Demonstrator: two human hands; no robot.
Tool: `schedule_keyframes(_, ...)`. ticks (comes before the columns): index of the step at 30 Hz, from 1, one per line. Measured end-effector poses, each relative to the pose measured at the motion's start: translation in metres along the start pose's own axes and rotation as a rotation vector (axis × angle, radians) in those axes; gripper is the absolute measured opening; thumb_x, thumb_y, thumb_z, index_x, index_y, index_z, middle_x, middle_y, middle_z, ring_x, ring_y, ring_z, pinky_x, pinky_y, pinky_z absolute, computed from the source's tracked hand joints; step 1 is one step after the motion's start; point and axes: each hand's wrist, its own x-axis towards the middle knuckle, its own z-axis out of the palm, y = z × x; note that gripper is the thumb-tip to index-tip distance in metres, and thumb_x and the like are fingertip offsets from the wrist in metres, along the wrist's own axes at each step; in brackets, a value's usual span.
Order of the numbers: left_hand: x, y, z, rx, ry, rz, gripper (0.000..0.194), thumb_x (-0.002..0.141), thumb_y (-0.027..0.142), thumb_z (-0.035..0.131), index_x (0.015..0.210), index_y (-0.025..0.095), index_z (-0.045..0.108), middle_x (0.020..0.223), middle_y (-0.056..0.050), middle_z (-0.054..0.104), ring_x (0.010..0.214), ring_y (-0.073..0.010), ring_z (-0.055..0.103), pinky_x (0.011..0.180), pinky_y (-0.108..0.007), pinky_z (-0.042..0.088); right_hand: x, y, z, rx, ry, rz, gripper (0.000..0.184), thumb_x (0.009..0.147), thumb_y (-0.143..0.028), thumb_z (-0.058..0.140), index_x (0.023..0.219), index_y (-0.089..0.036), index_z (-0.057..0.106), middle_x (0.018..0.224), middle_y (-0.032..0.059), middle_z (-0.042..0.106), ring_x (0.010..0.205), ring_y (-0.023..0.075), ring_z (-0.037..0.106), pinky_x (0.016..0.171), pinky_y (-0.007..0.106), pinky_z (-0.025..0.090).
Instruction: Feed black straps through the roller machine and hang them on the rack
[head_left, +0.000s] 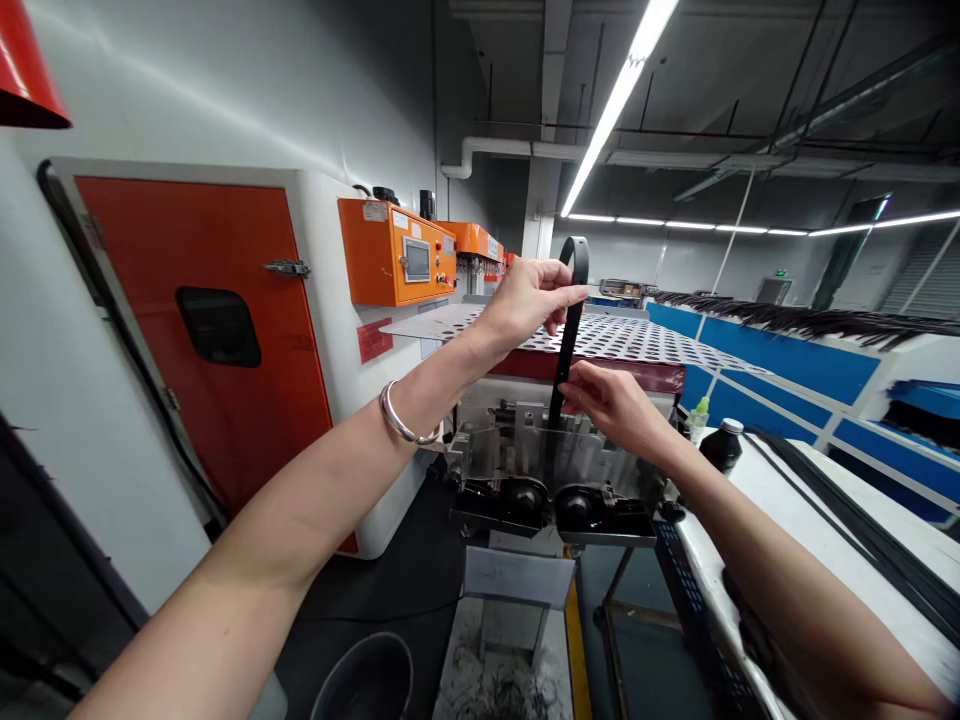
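The fingers [561, 296] of the left hand [521, 308] pinch a black rubbery strip [568, 345] high up, the right hand [611, 403] closing on it lower, upright above twin black rollers [523, 500]; it looks light and floppy, so best held at two points.

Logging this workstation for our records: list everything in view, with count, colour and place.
machine door: 1, orange-red, left, latched
control box: 1, orange, on the white machine beside the door
perforated plate: 1, grey, behind the hands
blue panels: several, blue, far right
rollers: 2, black, below the hands
bottle: 1, black with silver cap, right of the rollers
scrap bin: 1, grey, below the rollers, holding black scraps
bucket: 1, dark grey, bottom centre
black strip: 1, black, upright above the rollers
bangle: 1, silver, left wrist
left hand: 1, gripping the strip's upper part
right hand: 1, at the strip's lower part
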Motion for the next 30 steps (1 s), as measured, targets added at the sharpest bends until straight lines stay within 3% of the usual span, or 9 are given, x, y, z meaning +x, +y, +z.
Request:
schedule_keyframes(3,-0.005,-0.006,0.002,0.114,-0.017,-0.04,0.021,0.083,0.019,0.064,0.065,0.016,0.056,0.052,0.005,0.046,0.047,-0.0046,0.043,0.049,-0.026,0.036,-0.008,0.006,0.001,-0.069,-0.064,0.012,0.026,0.095,-0.035,0.049,0.075,-0.02,0.049,0.067,-0.0008,0.058,0.062,0.0141,0.059,0.055,0.023,0.036)
schedule_keyframes(7,-0.015,-0.019,0.007,0.247,-0.068,-0.044,0.025,0.082,0.024,0.064,0.06,0.016,0.055,0.051,0.005,0.045,0.05,-0.0054,0.04,0.053,-0.027,0.033,-0.031,0.003,-0.003,-0.241,0.032,0.028,0.022,0.092,-0.039,0.057,0.088,-0.018,0.062,0.078,0.0018,0.06,0.063,0.0132,0.051,0.061,0.026,0.036)
schedule_keyframes(10,-0.022,-0.031,0.015,0.332,-0.086,-0.031,0.028,0.08,0.025,0.065,0.056,0.016,0.055,0.05,0.006,0.045,0.05,-0.0059,0.038,0.053,-0.027,0.031,-0.064,-0.01,-0.002,-0.137,0.05,0.124,0.025,0.093,-0.043,0.054,0.093,-0.019,0.063,0.077,0.001,0.06,0.062,0.0129,0.05,0.059,0.026,0.034)
schedule_keyframes(13,-0.033,-0.042,0.023,0.438,-0.067,-0.053,0.029,0.08,0.028,0.065,0.055,0.014,0.06,0.05,0.004,0.049,0.052,-0.0072,0.041,0.056,-0.028,0.032,-0.109,-0.012,0.016,0.081,-0.13,0.247,0.031,0.095,-0.045,0.049,0.083,-0.019,0.061,0.07,-0.0006,0.058,0.061,0.0125,0.047,0.055,0.025,0.031)
schedule_keyframes(16,-0.057,-0.046,0.028,0.522,0.034,-0.066,0.025,0.084,0.031,0.062,0.068,0.013,0.07,0.062,-0.001,0.063,0.06,-0.0105,0.052,0.062,-0.028,0.036,-0.157,0.012,0.058,0.228,-0.321,0.386,0.039,0.095,-0.049,0.048,0.073,-0.018,0.058,0.062,-0.0023,0.051,0.057,0.0115,0.042,0.053,0.025,0.028)
schedule_keyframes(20,-0.129,-0.046,0.035,0.446,0.165,-0.113,0.024,0.091,0.033,0.053,0.089,0.017,0.07,0.084,-0.003,0.069,0.074,-0.0117,0.058,0.07,-0.026,0.04,-0.204,0.07,0.132,0.365,-0.251,0.563,0.038,0.089,-0.052,0.054,0.075,-0.017,0.06,0.064,-0.0002,0.056,0.059,0.0141,0.05,0.055,0.026,0.034)
schedule_keyframes(23,-0.206,-0.055,0.052,0.312,0.205,-0.351,0.024,0.092,0.036,0.052,0.095,0.021,0.069,0.082,-0.001,0.067,0.076,-0.0118,0.059,0.07,-0.024,0.042,-0.216,0.104,0.174,0.483,-0.048,0.636,0.039,0.081,-0.051,0.063,0.1,-0.017,0.065,0.096,0.0093,0.069,0.088,0.0245,0.064,0.071,0.031,0.048)
schedule_keyframes(26,-0.287,-0.074,0.079,0.161,0.175,-0.686,0.028,0.091,0.042,0.05,0.098,0.022,0.069,0.08,-0.001,0.065,0.075,-0.0133,0.058,0.067,-0.024,0.042,-0.212,0.12,0.198,0.522,0.015,0.675,0.046,0.08,-0.05,0.062,0.114,-0.019,0.063,0.12,0.0127,0.065,0.107,0.029,0.062,0.084,0.037,0.05)
schedule_keyframes(30,-0.371,-0.094,0.111,0.032,0.188,-1.051,0.039,0.089,0.051,0.046,0.1,0.021,0.068,0.078,-0.001,0.063,0.055,-0.0114,0.045,0.055,-0.027,0.037,-0.204,0.127,0.213,0.489,0.029,0.715,0.037,0.077,-0.046,0.063,0.105,-0.021,0.065,0.116,0.0114,0.067,0.108,0.0312,0.061,0.089,0.041,0.048)
